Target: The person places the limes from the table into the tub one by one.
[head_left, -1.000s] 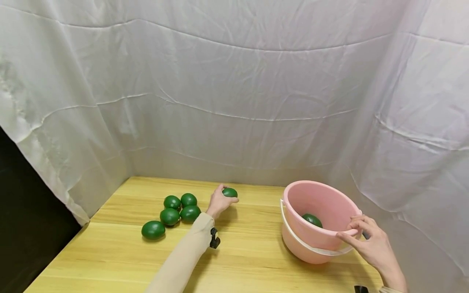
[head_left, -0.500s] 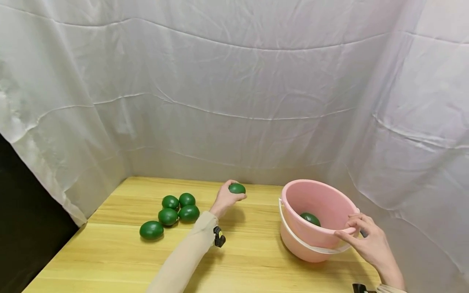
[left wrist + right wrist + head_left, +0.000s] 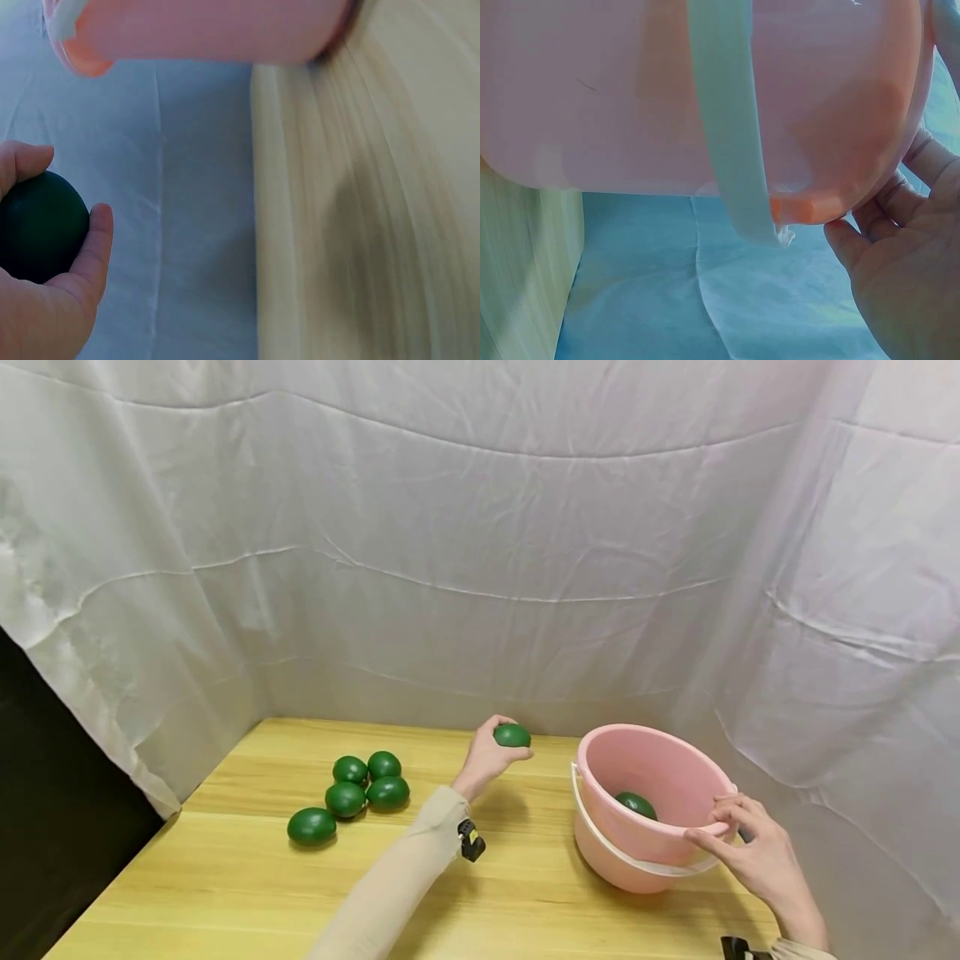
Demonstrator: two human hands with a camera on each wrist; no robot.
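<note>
My left hand [image 3: 486, 760] holds a dark green avocado [image 3: 513, 735] between thumb and fingers, raised over the back of the table. In the left wrist view the same avocado [image 3: 41, 229] is cupped by the fingers and thumb, with the bucket's side above it. A pink bucket [image 3: 622, 852] with a white handle stands upright at the right. Its rim is pinched by my right hand [image 3: 757, 852], thumb on the near side; the right wrist view shows those fingers [image 3: 922, 161] at the lip. Inside the bucket lies another avocado [image 3: 636, 804].
Several more avocados [image 3: 346, 799] lie grouped on the left part of the wooden table [image 3: 510, 893], one [image 3: 312, 827] nearer the front. A pale curtain [image 3: 450, 568] hangs behind the table and along both sides.
My left hand has lifted the avocado and carried it to the right, toward the bucket. The right hand keeps its hold on the rim.
</note>
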